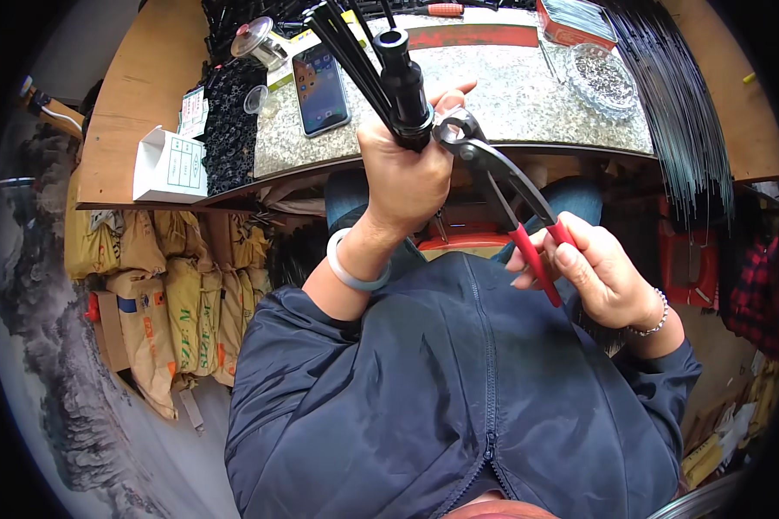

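Observation:
My left hand [407, 182] is closed around a black ringed cylindrical fitting [401, 82] held upright above the table's near edge. Several long black rods [348, 54] slant up and to the left from the same grip; how they join the fitting is hidden. In my right hand [610, 272] are end-cutting pincers [524, 186] with red handles, held slightly apart. The pincers' dark jaws reach up to the left hand's fingertips, just right of the fitting's lower end. Whether the jaws grip anything there I cannot make out.
A speckled slab [511, 99] covers the tabletop, with a phone [320, 91] and a glass dish of small metal bits [601, 82]. Thin rods [688, 112] overhang the right edge. Black small parts [229, 130] and an open white box [171, 169] lie left. Sacks [151, 320] stand below.

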Demonstrator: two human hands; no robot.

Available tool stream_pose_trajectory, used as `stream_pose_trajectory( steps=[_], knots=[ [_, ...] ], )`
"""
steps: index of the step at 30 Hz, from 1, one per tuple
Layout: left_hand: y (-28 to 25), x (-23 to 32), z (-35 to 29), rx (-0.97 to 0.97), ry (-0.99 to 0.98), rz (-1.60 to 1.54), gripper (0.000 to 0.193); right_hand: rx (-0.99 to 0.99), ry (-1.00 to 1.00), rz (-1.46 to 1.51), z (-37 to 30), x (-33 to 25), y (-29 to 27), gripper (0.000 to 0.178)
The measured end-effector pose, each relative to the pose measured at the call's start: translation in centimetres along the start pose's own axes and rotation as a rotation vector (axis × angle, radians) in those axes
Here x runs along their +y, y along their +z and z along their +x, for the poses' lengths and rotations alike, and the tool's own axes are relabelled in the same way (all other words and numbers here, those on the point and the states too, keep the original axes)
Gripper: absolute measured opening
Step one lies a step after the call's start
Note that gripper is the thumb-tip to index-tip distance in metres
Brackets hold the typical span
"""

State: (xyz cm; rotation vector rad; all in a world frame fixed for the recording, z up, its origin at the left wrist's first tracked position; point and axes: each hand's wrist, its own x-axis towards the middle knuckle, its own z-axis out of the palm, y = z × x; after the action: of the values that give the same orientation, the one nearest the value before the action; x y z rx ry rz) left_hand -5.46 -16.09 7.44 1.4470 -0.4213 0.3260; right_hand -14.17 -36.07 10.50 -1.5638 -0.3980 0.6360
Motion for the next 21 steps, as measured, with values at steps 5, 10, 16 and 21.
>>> stream_pose_trajectory(
  steps=[5, 10, 16, 21],
  knots=[
    [-0.2, -0.1, -0.3, 0.0, -0.007, -0.043, 0.019, -0.016, 0.09, 0.013, 0.1, -0.8, -0.1, 0.026],
    [0.0, 0.2, -0.4, 0.025, -0.035, -0.062, 0.021, 0.154, -0.116, -0.3, 0.5, 2.0, 2.0, 0.025],
    [0.5, 1.0, -0.3, 0.132, -0.146, -0.048, 0.017, 0.355, -0.531, -0.417, 3.0, 5.8, 4.0, 0.014],
    [0.0, 1.1, -0.1, 0.121, -0.148, -0.018, 0.015, 0.4, -0.472, -0.19, 3.3, 5.7, 2.5, 0.017]
  ],
)
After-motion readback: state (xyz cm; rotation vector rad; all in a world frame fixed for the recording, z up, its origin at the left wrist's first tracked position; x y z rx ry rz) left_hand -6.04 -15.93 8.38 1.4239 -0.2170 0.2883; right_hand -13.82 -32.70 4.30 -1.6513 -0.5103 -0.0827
